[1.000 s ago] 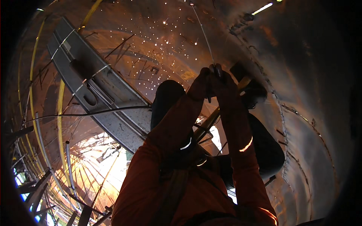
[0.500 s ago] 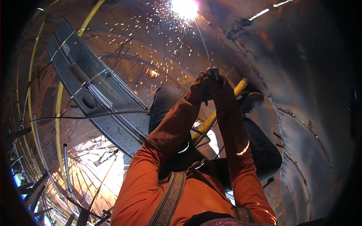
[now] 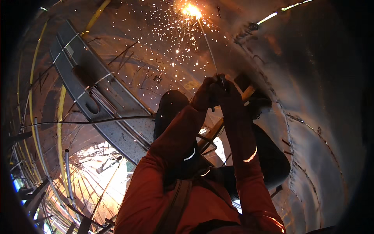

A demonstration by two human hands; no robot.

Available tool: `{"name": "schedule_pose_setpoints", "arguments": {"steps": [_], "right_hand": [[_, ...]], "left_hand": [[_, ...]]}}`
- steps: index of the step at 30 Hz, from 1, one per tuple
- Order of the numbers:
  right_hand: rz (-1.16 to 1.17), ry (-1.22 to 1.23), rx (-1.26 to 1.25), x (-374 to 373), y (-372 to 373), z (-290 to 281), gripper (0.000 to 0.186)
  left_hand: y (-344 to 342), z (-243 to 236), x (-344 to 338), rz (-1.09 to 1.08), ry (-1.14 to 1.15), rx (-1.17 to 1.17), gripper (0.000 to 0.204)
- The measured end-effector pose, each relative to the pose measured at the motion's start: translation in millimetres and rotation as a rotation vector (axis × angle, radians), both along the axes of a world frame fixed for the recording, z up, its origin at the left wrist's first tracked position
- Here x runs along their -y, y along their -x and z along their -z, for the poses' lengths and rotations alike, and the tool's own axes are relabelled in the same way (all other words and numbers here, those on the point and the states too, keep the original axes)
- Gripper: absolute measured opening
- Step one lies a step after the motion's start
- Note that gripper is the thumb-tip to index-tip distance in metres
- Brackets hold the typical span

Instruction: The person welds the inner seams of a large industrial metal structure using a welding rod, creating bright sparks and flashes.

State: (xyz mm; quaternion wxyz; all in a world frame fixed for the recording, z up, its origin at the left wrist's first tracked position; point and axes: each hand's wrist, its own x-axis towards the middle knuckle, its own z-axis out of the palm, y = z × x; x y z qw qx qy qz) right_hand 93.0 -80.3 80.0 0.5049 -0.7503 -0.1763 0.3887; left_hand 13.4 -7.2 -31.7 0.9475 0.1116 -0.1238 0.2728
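Note:
Both my hands wear dark brownish work gloves and are raised together above my bent knees. My right hand (image 3: 230, 94) is closed around a dark electrode holder (image 3: 221, 81). Pressed against it, my left hand (image 3: 202, 94) is also closed on the holder; its fingers are partly hidden in shadow. From the holder a thin welding rod (image 3: 208, 43) runs up and slightly left. The rod's far end meets the brownish metal wall at a bright orange glow (image 3: 191, 11), and sparks shower down from there.
Left of my knees lies a grey metal channel plank (image 3: 132, 132), with a tube of thin rods (image 3: 83, 78) tied on it. A dark cable (image 3: 89, 121) crosses it. Yellow hoses (image 3: 60, 124) hang at left. A weld seam (image 3: 278, 101) curves along the right wall. Behind my hands is a yellow pipe (image 3: 210, 136).
The glow at the rod's tip has shrunk from white to orange, and the surroundings look darker. My hands have sunk very slightly, still on the holder.

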Motion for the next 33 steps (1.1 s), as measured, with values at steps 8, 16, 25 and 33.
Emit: {"name": "schedule_pose_setpoints", "arguments": {"steps": [8,16,25,33], "right_hand": [[-0.015,-0.029,-0.080,1.6,3.2,-17.7,0.030],[-0.191,-0.088,0.406,10.1,-12.2,40.8,0.033],[0.069,-0.066,-0.121,-5.0,11.3,-22.0,0.040],[-0.014,-0.007,-0.229,5.8,-3.0,-1.5,0.039]], "left_hand": [[-2.0,5.4,-1.3,0.001,-0.013,-0.092,0.021],[-8.0,5.6,5.2,0.007,0.031,-0.334,0.026],[-4.1,25.9,2.0,0.086,-0.001,-0.248,0.031],[-2.4,8.6,5.6,0.053,0.101,-0.544,0.032]]}}
